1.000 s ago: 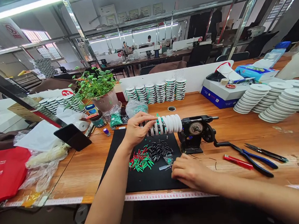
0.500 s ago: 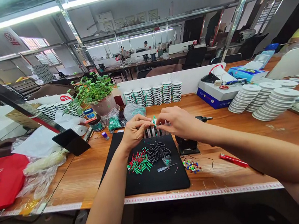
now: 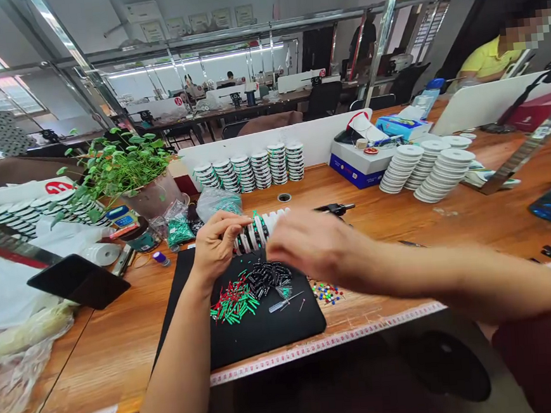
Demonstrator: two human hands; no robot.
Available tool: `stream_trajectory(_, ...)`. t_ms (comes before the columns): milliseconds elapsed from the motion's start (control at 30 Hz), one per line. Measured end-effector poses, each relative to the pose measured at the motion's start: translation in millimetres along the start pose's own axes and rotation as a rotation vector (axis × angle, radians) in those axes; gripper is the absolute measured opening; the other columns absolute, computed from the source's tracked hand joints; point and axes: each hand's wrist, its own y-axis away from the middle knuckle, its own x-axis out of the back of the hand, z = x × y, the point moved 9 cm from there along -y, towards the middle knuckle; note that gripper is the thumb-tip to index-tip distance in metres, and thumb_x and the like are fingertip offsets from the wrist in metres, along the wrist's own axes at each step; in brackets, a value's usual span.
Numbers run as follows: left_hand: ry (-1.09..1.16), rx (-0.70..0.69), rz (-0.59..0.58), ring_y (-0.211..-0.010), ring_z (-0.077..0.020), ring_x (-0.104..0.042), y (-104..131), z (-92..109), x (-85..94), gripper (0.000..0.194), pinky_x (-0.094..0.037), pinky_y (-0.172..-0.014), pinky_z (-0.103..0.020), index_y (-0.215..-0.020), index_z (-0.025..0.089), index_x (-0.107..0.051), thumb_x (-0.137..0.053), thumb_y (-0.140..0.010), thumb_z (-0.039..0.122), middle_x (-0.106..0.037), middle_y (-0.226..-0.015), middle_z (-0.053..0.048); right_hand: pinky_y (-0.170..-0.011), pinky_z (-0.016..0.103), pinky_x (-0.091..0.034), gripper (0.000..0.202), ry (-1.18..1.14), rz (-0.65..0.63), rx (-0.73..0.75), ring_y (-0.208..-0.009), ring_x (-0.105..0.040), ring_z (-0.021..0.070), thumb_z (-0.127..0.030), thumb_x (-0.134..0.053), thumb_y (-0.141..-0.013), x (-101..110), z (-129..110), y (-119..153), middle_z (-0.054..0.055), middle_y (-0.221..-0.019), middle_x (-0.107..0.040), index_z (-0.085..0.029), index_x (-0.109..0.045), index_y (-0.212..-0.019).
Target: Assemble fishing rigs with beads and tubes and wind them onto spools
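Observation:
A row of white and black line spools (image 3: pixel 258 232) with green bits on it sits upright across a stand above the black mat (image 3: pixel 285 333). My left hand (image 3: pixel 217 244) is closed at the left end of this row, thumb pressed to the index finger; what lies between them is too small to make out. Smeared by motion, my right hand (image 3: pixel 314 241) is in front of the row's right end, and its fingers cannot be read. Below on the mat are red and green slim pieces (image 3: pixel 235 300), black tubes (image 3: pixel 266 277) and a small screwdriver (image 3: pixel 285 302).
Coloured beads (image 3: pixel 327 293) lie beside the mat. Stacked spools (image 3: pixel 277 165) line the back partition, and white spools (image 3: pixel 439 171) stand at right. A potted plant (image 3: pixel 130 173), a phone-like black panel (image 3: pixel 78 282) and plastic bags are at left. A person in yellow (image 3: pixel 486 59) is far right.
The view has swung to the right. My right hand has come away from my left hand and moved rightward along the spools, while my left hand stays at the row's left end.

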Motion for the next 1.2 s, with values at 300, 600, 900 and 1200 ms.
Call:
stream_trajectory(300,0.046,-0.028,0.016,-0.089,-0.0153,-0.065,0.2,-3.1,-2.2,0.027,-0.051,-0.081,-0.028,-0.088,0.016,-0.07,-0.052,-0.095,0.034,-0.069,-0.089,-0.007,-0.078,0.03,-0.043,0.015,-0.313,-0.332,-0.153,-0.088,-0.052,0.0185,-0.005,-0.048,-0.095,-115.4,-42.2,145.6,0.01,-0.097,-0.059,-0.011,-0.061,-0.095)
stream_trajectory(600,0.035,0.006,0.021,-0.089,-0.0142,-0.066,-1.5,-1.8,-1.7,0.032,-0.051,-0.082,-0.029,-0.079,0.017,-0.07,-0.049,-0.097,0.031,-0.069,-0.089,-0.006,-0.075,0.032,-0.043,0.007,-0.277,-0.121,-0.691,-0.082,-0.054,0.0182,-0.012,-0.052,-0.096,-65.8,26.2,211.6,0.006,-0.088,-0.058,-0.015,-0.056,-0.091)
stream_trajectory(900,0.025,0.045,0.037,-0.088,-0.0157,-0.066,-1.4,-4.5,-1.2,0.037,-0.052,-0.082,-0.03,-0.077,0.017,-0.071,-0.048,-0.097,0.037,-0.069,-0.086,-0.007,-0.071,0.035,-0.044,0.01,-0.251,-0.193,-0.701,-0.079,-0.054,0.0211,-0.02,-0.053,-0.097,-86.3,15.2,209.5,0.008,-0.084,-0.057,-0.015,-0.057,-0.089)
stream_trajectory(1200,0.032,0.041,0.029,-0.089,-0.0158,-0.066,-2.0,-4.2,-0.3,0.037,-0.051,-0.083,-0.03,-0.077,0.017,-0.071,-0.047,-0.098,0.036,-0.069,-0.086,-0.007,-0.071,0.035,-0.044,0.015,-0.168,-0.216,-0.626,-0.078,-0.056,0.0217,-0.017,-0.051,-0.096,-88.1,13.9,200.4,0.008,-0.081,-0.058,-0.014,-0.06,-0.084)
